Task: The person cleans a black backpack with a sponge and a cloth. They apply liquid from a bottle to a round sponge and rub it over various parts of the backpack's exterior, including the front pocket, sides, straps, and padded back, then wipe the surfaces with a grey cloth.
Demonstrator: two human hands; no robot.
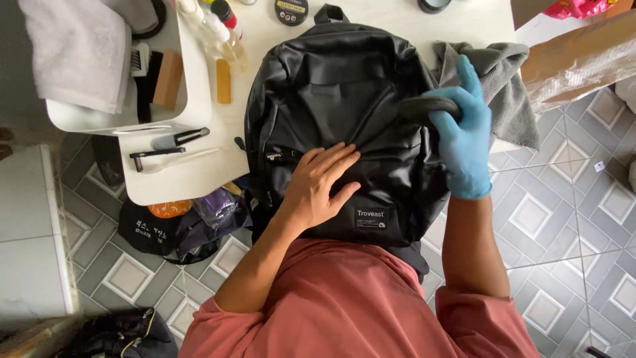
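Head view: black glossy leather backpack [344, 126] lies flat on white counter [199, 172], front up | left hand [321, 185] bare, fingers spread, pressing it | right hand [464, 132] in blue glove grips dark oval sponge [424, 106] on upper panel; polishing judged mid-way, lower panel untreated | grey cloth [503, 86], brushes [165, 149] and bottles [215, 30] crowd edges.
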